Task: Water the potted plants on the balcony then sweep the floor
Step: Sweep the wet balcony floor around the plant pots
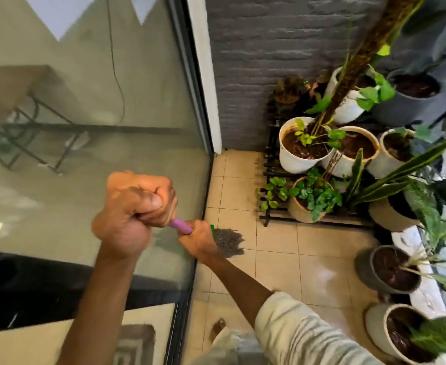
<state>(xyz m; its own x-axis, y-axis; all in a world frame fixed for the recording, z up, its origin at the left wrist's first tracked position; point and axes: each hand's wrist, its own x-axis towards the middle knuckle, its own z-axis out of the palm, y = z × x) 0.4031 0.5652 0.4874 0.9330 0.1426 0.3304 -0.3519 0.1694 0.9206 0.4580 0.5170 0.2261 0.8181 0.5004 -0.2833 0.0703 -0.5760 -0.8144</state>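
Observation:
Both of my hands grip a broom by its purple handle [181,225]. My left hand [135,209] is closed around the upper end of the handle, close to the camera. Lower down the handle, my right hand [199,239] clasps it just above the green collar. The grey bristles [228,242] rest on the beige tiled floor [277,248] beside the glass door track. Potted plants fill the right side: a white pot [299,156] with wet soil on a black rack, a woven pot [302,206] below it, and grey pots [388,270] along the right edge.
A sliding glass door [98,154] runs along the left, its frame [203,101] meeting a grey brick wall [269,48]. A black plant rack [269,180] stands in the far right corner. A brown leaf [218,327] lies on the tiles near my body.

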